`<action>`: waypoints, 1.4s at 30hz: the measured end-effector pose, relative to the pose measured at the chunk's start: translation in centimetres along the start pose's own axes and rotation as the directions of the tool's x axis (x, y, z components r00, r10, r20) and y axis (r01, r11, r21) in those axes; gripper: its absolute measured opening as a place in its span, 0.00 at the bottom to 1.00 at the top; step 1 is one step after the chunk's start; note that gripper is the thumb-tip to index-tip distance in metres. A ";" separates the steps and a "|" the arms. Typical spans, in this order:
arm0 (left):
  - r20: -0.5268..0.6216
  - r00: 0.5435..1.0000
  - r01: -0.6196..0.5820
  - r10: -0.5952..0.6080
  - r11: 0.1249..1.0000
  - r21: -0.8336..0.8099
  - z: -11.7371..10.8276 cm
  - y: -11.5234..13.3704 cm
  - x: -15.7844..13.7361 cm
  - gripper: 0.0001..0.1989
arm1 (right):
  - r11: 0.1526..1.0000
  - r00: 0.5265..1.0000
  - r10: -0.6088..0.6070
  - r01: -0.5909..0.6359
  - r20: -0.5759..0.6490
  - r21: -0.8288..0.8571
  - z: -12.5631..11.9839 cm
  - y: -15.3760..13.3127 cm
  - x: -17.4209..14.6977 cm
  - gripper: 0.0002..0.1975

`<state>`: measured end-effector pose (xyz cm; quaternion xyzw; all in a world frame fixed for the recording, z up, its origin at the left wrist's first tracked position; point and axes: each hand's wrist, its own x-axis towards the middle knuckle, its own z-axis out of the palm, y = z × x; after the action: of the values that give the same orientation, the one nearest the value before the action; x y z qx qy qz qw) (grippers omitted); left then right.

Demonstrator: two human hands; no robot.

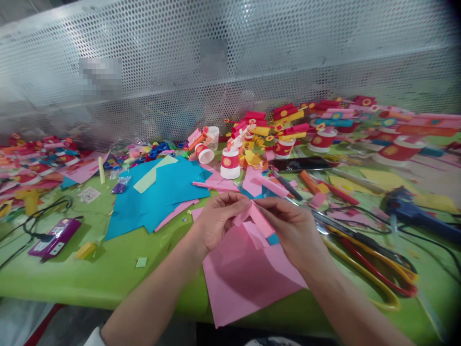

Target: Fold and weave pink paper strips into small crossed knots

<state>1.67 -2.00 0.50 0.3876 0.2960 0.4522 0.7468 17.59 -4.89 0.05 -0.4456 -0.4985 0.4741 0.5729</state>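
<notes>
Both my hands meet in the middle of the view, above a large sheet of pink paper (248, 278). A folded pink paper strip (262, 222) is pinched between them. My left hand (225, 214) has thumb and fingers closed on the strip's upper end. My right hand (288, 221) grips the same strip from the other side, its fingertips partly hidden. Beyond my hands stands a red and white paper cup (230, 162) with pink paper pieces on top. Blue paper sheets (162, 192) lie to the left of my left hand.
Scissors (374, 269) with yellow and red handles lie to the right, near a blue glue gun (425, 211) and its cable. A purple power strip (55, 238) sits at left. Several decorated cups (324, 140) line the back, before a perforated metal panel (162, 62).
</notes>
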 end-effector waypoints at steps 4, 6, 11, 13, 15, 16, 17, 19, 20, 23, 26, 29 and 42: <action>-0.049 0.999 -0.012 0.018 0.994 0.105 -0.2 -0.1 0.0 0.12 | 0.999 1.000 -0.002 0.002 -0.020 -0.034 0.0 -0.1 0.0 0.09; -0.067 0.997 -0.017 0.030 0.983 0.184 -0.2 -0.1 0.0 0.14 | 0.998 0.999 -0.013 0.011 -0.033 -0.067 -0.1 0.1 -0.1 0.09; -0.057 0.993 -0.077 0.101 0.944 0.320 -0.3 0.1 -0.2 0.15 | 0.991 0.998 -0.053 0.048 -0.042 -0.126 -0.2 0.5 0.0 0.10; -0.059 0.990 -0.096 0.125 0.930 0.355 -0.2 0.2 -0.2 0.16 | 0.989 0.998 -0.062 0.057 -0.032 -0.139 -0.2 0.5 0.0 0.10; -0.068 0.988 -0.101 0.137 0.921 0.377 -0.1 0.3 -0.3 0.16 | 0.985 0.997 -0.068 0.064 -0.019 -0.159 -0.2 0.3 0.1 0.09; -0.074 0.987 -0.103 0.142 0.918 0.383 -0.1 0.4 -0.3 0.16 | 0.983 0.998 -0.070 0.068 -0.008 -0.170 -0.2 0.3 0.1 0.09; -0.080 0.986 -0.106 0.148 0.915 0.390 -0.1 0.5 -0.3 0.16 | 0.981 0.997 -0.072 0.071 0.002 -0.179 -0.2 0.2 0.1 0.09; -0.093 0.981 -0.118 0.169 0.906 0.406 -0.1 0.6 -0.2 0.17 | 0.978 0.997 -0.067 0.070 0.026 -0.194 -0.3 0.0 0.0 0.09; -0.098 0.979 -0.124 0.181 0.900 0.417 -0.1 0.6 -0.2 0.17 | 0.979 0.998 -0.054 0.060 0.036 -0.193 -0.4 0.0 0.0 0.09; -0.108 0.971 -0.141 0.216 0.870 0.472 -0.1 0.7 -0.2 0.16 | 0.993 0.998 0.026 -0.020 0.051 -0.112 -0.7 -0.1 -0.1 0.11; -0.113 0.958 -0.159 0.265 0.813 0.561 -0.1 0.5 -0.2 0.15 | 0.996 0.995 0.074 -0.071 0.069 -0.053 -0.8 -0.4 -0.1 0.14; -0.092 0.945 -0.195 0.313 0.769 0.609 0.0 0.5 -0.3 0.13 | 0.990 0.996 0.036 -0.025 0.079 -0.137 -0.6 -0.8 -0.1 0.15; -0.026 0.923 -0.264 0.385 0.679 0.685 0.9 0.9 -1.0 0.11 | 0.970 0.999 -0.025 0.030 0.025 -0.242 -0.4 -0.3 0.0 0.14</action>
<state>1.55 -2.91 1.81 0.6363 0.4263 0.4716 0.4370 18.03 -4.92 0.31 -0.5000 -0.5650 0.4067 0.5152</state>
